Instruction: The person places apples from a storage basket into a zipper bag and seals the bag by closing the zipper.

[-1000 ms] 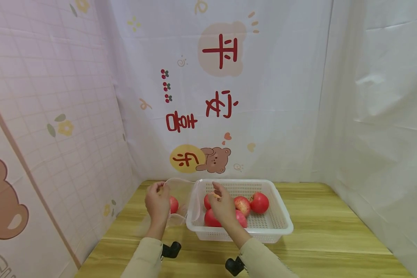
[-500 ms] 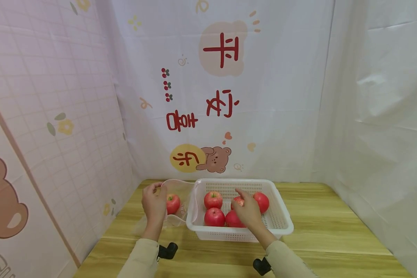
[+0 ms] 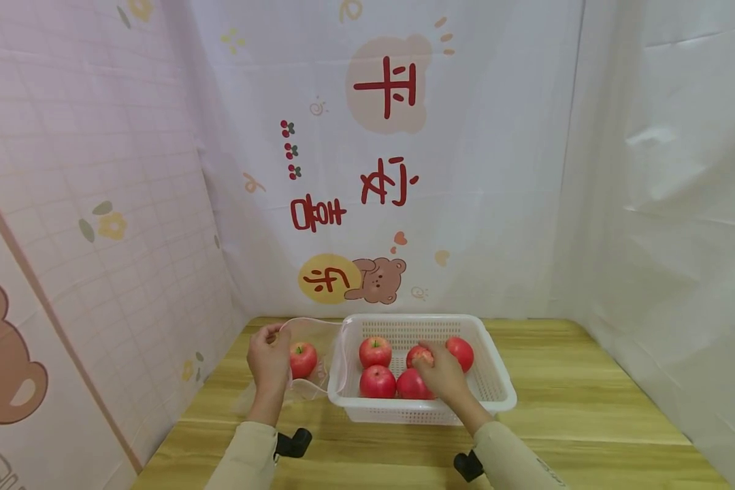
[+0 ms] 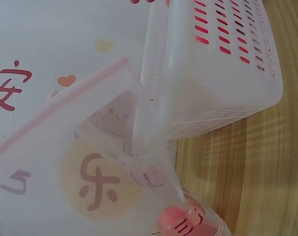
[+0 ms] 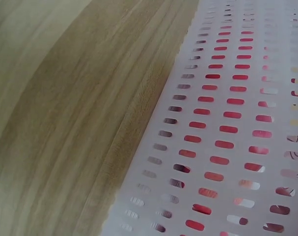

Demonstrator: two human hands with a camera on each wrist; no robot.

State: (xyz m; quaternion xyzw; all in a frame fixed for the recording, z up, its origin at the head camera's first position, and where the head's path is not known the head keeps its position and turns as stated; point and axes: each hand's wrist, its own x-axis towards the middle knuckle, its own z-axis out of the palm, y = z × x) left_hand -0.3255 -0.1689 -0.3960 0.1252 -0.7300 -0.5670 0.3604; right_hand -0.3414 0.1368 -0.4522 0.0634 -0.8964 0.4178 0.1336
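A clear plastic zip bag [image 3: 324, 337] with a pink edge stands with its mouth spread beside the basket. My left hand [image 3: 268, 359] pinches the bag's left edge. Inside the bag lies one red apple [image 3: 303, 359], its lower part also visible through the plastic in the left wrist view [image 4: 180, 221]. Over in the white perforated basket [image 3: 490, 401], my right hand [image 3: 446, 374] has its thumb and fingers curled about a red-and-yellow apple [image 3: 418, 355]. Several more red apples [image 3: 377, 382] sit around that hand. The right wrist view shows only the basket's slotted side, so the fingers are hidden there.
The basket and bag stand on a wood-grain table [image 3: 563, 381]. A white printed cloth [image 3: 490, 204] hangs behind, with more cloth at both sides. The basket's left rim lies right against the bag's mouth.
My right hand has moved right from above the basket's left apples, then lowered onto an apple farther right. My left hand has shifted slightly left, still holding the bag.
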